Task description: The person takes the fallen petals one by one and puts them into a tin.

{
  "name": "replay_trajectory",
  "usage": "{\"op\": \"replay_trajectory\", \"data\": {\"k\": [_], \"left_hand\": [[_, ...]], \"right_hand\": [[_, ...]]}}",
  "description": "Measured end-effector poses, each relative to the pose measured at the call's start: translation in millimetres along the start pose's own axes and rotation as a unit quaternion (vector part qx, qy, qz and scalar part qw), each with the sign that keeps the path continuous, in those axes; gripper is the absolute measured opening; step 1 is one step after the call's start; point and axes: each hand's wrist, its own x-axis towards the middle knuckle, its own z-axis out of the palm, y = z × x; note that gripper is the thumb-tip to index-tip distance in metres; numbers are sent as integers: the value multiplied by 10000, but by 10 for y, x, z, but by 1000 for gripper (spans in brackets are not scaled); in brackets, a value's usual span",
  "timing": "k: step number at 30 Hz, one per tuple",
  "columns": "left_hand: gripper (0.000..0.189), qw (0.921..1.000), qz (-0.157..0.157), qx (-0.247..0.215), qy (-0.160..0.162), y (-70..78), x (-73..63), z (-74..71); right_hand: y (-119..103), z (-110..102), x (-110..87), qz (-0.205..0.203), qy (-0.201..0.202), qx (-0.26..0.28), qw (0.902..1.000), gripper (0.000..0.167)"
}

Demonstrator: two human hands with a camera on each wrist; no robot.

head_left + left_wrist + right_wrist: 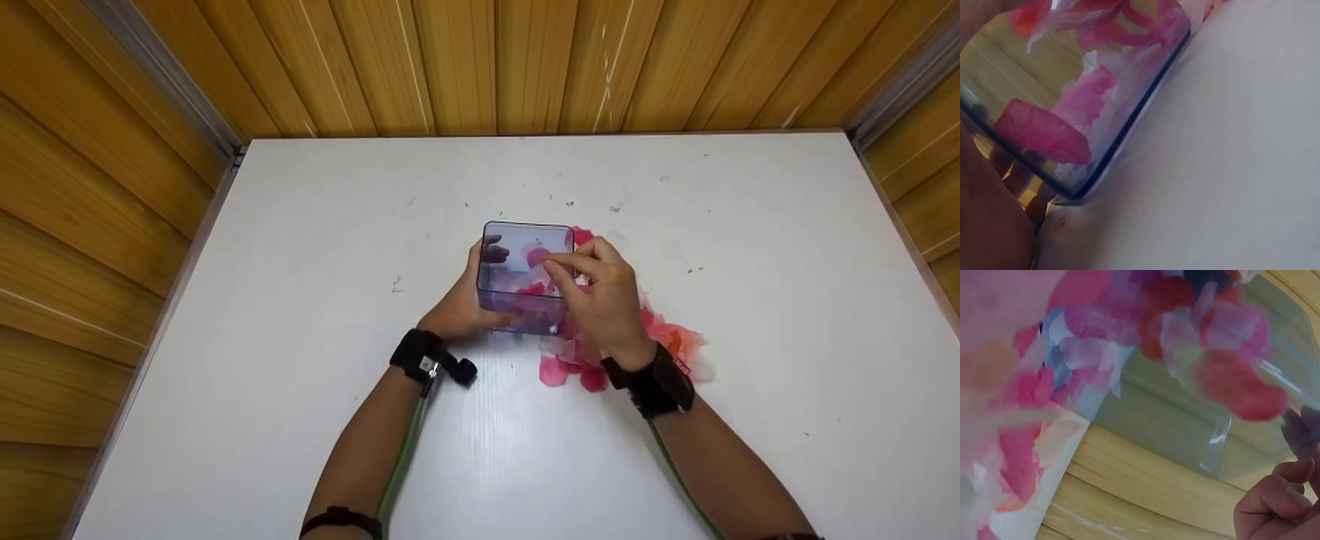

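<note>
My left hand grips a clear bluish plastic box from its left side, thumb in front and fingers showing through the far wall. Pink, red and white petals lie inside, among them a deep pink petal in the left wrist view. Over the box's open top, the thumb and forefinger of my right hand pinch together at a pink petal. Below and beside that hand lies a pile of loose petals. The right wrist view has curled fingers beside the clear wall; nearby petals are blurred.
Everything rests on a white table with small dark marks. Orange and red petals spread to the right of my right wrist. A wood-panelled wall stands behind, with more panels at both sides. Each wrist wears a black strap.
</note>
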Motion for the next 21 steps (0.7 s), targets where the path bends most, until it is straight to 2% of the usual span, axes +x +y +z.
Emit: {"op": "replay_trajectory", "data": {"k": [4,7,11,14,18,21], "left_hand": [[123,10000,44,-17,-39,3,11,11],[124,10000,37,-9,-77,4,16,13],[126,9999,-80,41,-74,17,18,5],[125,9999,-118,20,9,24,20,-4],[124,9999,-97,64,93,17,10,-2],[125,9999,-105,115,18,18,8,21]], "right_hand": [[109,-236,97,413,76,-152,9990,16],[262,-442,209,846,-242,-663,9939,18],[495,-651,390,1181,-996,-1569,9755,20],[691,-703,532,1392,-1371,-2069,9587,21],[975,-654,621,1757,-1713,-2397,9393,24],[1149,-609,587,1942,-1853,-2423,9323,25]]}}
